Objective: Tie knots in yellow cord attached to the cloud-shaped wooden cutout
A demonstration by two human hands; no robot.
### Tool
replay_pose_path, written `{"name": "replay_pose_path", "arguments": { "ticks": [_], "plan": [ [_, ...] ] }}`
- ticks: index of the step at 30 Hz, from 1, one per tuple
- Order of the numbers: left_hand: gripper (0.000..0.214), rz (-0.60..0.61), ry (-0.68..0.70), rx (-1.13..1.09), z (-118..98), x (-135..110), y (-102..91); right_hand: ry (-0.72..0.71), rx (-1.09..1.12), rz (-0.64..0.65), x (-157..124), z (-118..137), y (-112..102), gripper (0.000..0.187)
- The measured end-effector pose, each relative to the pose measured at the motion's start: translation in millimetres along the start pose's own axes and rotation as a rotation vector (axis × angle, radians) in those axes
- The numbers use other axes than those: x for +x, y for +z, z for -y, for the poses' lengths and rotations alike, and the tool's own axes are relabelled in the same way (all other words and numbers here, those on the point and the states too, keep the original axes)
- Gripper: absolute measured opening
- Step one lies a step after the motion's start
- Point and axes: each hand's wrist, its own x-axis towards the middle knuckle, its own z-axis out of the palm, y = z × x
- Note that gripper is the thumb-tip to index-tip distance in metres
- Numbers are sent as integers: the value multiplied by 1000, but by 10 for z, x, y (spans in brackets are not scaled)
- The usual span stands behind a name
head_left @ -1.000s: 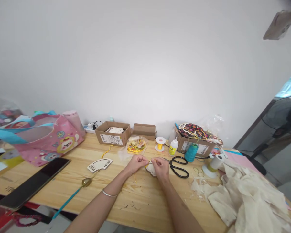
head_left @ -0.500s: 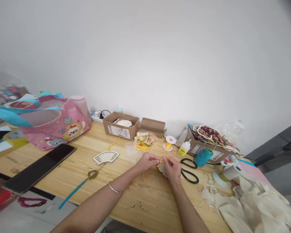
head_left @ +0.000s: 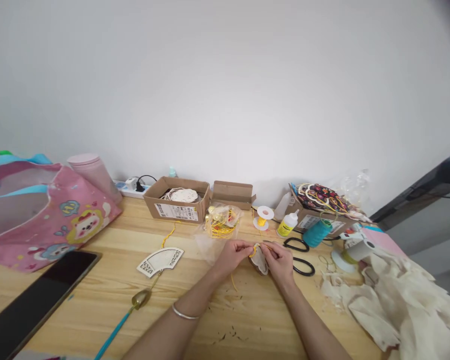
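"Our view has turned, so the table [head_left: 183, 320] fills more of the bottom left than a moment ago."

"Where are our hands?"

"Our left hand [head_left: 234, 254] and right hand [head_left: 280, 261] are near the black scissors [head_left: 303, 275], fingertips pinched."

"And our wooden piece [head_left: 260, 261]?"

"Tilted between them. The left has yellow cord [head_left: 252, 250] at its top; we can't tell if the right has cord or wood."

The scalloped tag [head_left: 260, 262] looks like dull wood; the surface [head_left: 110, 287] is smooth wood; the bracelet [head_left: 184, 315] is shiny metal; the left box [head_left: 204, 206] is plain cardboard; the crumpled cloth [head_left: 408, 302] looks matt.
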Motion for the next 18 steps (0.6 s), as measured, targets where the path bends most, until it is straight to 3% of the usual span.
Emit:
{"name": "replay_pose_path", "arguments": {
  "ticks": [9, 13, 18],
  "plan": [
    [25, -25, -15, 28, 10, 12, -15, -46, -12, 25, -7, -13, -10, 21],
    [22, -33, -1, 47, 12, -5, -4, -148, -19, 75, 3, 53, -34, 19],
    [16, -42, 39, 19, -21, -47, 16, -284, -185, 136, 8, 144, -31, 18]
  ]
}}
